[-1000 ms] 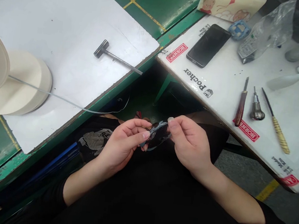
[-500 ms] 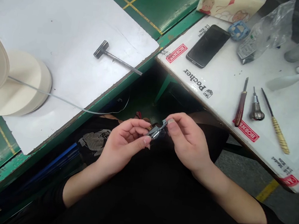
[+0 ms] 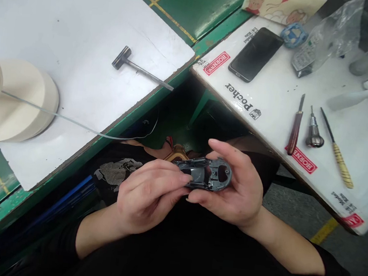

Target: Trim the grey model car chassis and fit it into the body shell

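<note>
A small dark grey model-car body shell (image 3: 207, 173) lies hollow side up between both hands, above my lap. My right hand (image 3: 236, 189) cups it from below and the right, fingers curled round its edge. My left hand (image 3: 146, 193) is closed, its fingertips pressed on the shell's left end. What lies under my left fingertips is hidden.
A small metal hammer (image 3: 139, 67) lies on a white sheet (image 3: 66, 31) on the green bench to the left, beside a cream fan base (image 3: 18, 106) with its cable. On the white board (image 3: 275, 95) at right are a black phone (image 3: 255, 54), three hand tools (image 3: 316, 132) and a plastic bag (image 3: 328, 39).
The shell has been turned from edge-on to hollow side up. My right hand moved from pinching its top to cupping it underneath, and my left hand shifted lower onto its left end.
</note>
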Action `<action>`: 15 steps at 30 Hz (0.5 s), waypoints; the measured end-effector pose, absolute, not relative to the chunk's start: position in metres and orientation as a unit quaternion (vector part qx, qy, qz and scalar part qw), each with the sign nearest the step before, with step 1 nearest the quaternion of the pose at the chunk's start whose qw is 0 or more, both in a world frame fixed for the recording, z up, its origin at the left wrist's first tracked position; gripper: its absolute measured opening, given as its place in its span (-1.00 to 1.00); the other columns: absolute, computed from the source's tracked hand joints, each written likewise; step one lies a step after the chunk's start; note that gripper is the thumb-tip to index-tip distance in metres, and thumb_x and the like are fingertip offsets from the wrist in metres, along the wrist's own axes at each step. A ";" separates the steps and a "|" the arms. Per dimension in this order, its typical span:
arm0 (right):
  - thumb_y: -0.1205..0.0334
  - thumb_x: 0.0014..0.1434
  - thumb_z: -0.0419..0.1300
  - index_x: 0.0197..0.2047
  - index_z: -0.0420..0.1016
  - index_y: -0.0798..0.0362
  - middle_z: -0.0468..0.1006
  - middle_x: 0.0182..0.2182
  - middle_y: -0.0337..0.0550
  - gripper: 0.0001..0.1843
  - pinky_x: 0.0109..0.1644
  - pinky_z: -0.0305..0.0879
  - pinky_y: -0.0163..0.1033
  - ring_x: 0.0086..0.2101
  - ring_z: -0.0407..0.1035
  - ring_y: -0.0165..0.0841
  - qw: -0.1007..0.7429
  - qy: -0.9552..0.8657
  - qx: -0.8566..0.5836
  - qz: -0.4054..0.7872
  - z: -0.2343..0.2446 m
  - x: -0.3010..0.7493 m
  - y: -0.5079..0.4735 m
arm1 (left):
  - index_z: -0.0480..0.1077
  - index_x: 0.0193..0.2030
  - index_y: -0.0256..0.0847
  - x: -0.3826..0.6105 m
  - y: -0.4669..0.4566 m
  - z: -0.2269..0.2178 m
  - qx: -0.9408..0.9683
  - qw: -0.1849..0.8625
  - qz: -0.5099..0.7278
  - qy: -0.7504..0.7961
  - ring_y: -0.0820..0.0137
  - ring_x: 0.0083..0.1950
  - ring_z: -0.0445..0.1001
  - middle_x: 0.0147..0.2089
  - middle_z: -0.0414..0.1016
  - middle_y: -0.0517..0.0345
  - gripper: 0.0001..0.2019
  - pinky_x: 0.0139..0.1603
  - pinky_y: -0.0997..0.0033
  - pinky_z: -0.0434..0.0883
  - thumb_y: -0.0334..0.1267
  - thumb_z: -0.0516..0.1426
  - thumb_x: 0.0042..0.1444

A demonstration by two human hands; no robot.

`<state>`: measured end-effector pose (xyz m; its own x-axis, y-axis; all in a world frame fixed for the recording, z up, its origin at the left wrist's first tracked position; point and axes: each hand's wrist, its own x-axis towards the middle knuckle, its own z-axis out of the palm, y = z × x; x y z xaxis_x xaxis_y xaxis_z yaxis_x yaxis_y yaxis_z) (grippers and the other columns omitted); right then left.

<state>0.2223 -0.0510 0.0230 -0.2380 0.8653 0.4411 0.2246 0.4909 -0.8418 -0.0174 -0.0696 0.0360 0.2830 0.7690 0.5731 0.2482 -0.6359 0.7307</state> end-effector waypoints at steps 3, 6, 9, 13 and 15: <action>-0.13 0.44 0.66 0.57 0.57 -0.14 0.83 0.04 -0.10 -0.22 -0.06 0.81 -0.12 -0.17 0.77 -0.19 0.474 -0.729 -0.376 0.321 0.030 0.223 -0.049 | 0.68 0.27 -0.26 -0.019 -0.068 0.038 0.765 0.246 0.499 0.324 0.14 -0.05 0.91 0.00 0.92 -0.08 -0.63 -0.04 0.14 0.92 -0.50 0.50 0.38; -0.10 0.43 0.67 0.50 0.61 -0.09 0.84 0.01 -0.09 -0.27 -0.13 0.77 -0.16 -0.21 0.75 -0.22 0.484 -0.733 -0.362 0.311 0.033 0.224 -0.047 | 0.68 0.22 -0.20 -0.019 -0.067 0.037 0.766 0.238 0.501 0.325 0.17 -0.07 0.92 0.00 0.93 0.01 -0.68 -0.09 0.18 0.92 -0.47 0.51 0.40; -0.05 0.38 0.71 0.49 0.62 -0.08 0.83 -0.05 -0.12 -0.25 -0.20 0.72 -0.19 -0.27 0.70 -0.25 0.498 -0.733 -0.342 0.312 0.033 0.224 -0.045 | 0.68 0.19 -0.25 -0.019 -0.066 0.036 0.769 0.232 0.510 0.309 0.18 -0.05 0.92 0.01 0.92 0.01 -0.70 -0.07 0.20 0.92 -0.49 0.50 0.39; -0.03 0.36 0.73 0.47 0.64 -0.06 0.83 -0.08 -0.12 -0.26 -0.21 0.69 -0.22 -0.29 0.68 -0.28 0.521 -0.721 -0.327 0.319 0.031 0.222 -0.044 | 0.68 0.18 -0.31 -0.020 -0.065 0.036 0.771 0.238 0.509 0.298 0.16 -0.02 0.92 0.03 0.92 -0.07 -0.69 -0.04 0.19 0.92 -0.52 0.50 0.36; -0.04 0.36 0.73 0.47 0.64 -0.04 0.84 -0.04 -0.07 -0.25 -0.16 0.71 -0.20 -0.27 0.69 -0.27 0.527 -0.717 -0.323 0.322 0.030 0.222 -0.044 | 0.69 0.20 -0.27 -0.020 -0.065 0.036 0.771 0.241 0.508 0.299 0.16 -0.04 0.92 0.02 0.93 -0.04 -0.66 -0.06 0.18 0.92 -0.51 0.51 0.35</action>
